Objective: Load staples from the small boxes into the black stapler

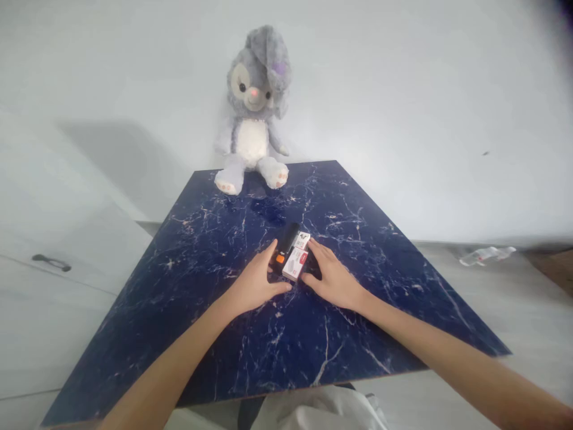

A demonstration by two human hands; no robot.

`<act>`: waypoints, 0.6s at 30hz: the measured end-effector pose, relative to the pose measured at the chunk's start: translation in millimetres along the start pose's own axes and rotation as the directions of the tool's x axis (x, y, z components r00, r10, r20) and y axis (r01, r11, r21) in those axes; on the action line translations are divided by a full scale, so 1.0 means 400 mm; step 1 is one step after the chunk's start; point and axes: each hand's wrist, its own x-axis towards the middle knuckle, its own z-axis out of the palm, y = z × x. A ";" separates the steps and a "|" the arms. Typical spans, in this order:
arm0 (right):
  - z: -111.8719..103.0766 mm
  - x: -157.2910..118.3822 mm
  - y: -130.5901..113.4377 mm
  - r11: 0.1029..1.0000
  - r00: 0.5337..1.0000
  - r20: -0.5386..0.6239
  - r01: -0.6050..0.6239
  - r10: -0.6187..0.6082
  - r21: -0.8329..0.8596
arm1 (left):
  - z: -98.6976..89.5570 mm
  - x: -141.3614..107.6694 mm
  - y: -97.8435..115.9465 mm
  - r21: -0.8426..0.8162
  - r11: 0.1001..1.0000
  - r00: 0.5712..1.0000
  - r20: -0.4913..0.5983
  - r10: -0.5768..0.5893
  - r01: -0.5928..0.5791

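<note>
Near the middle of the dark blue marbled table (313, 334) lies a black object with an orange patch (287, 245). Beside its right side are a small white box with black print (301, 240) and a white and red box (295, 264), end to end. My left hand (257, 279) is at the left of this group, thumb and fingers spread around its near left side. My right hand (333, 276) is at the right, fingers apart, with fingertips by the white boxes. Whether the fingertips touch the items is hard to tell.
A grey plush rabbit (251, 140) sits at the table's far edge against the pale wall. Clear plastic bottles (487, 256) lie on the floor at the right. A cabinet handle (51, 262) shows at the left.
</note>
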 end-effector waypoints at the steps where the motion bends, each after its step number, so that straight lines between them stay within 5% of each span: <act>1: 0.002 0.003 -0.003 1.000 1.000 0.004 0.000 0.000 0.006 | -0.003 0.001 0.000 -0.007 1.000 1.000 -0.004 -0.026 0.026; 8: 0.017 -0.009 0.000 0.999 1.000 -0.010 -0.029 0.029 0.024 | 0.009 0.018 0.040 0.087 0.996 0.998 -0.061 0.018 -0.013; 15: -0.093 0.067 0.057 0.967 0.984 0.004 -0.179 0.181 0.183 | 0.080 0.008 0.054 0.282 0.959 0.989 -0.148 0.014 0.029; 18: -0.119 0.136 0.104 0.972 0.999 -0.036 -0.002 0.011 0.237 | 0.094 0.021 0.049 0.305 0.952 0.987 -0.163 0.009 0.042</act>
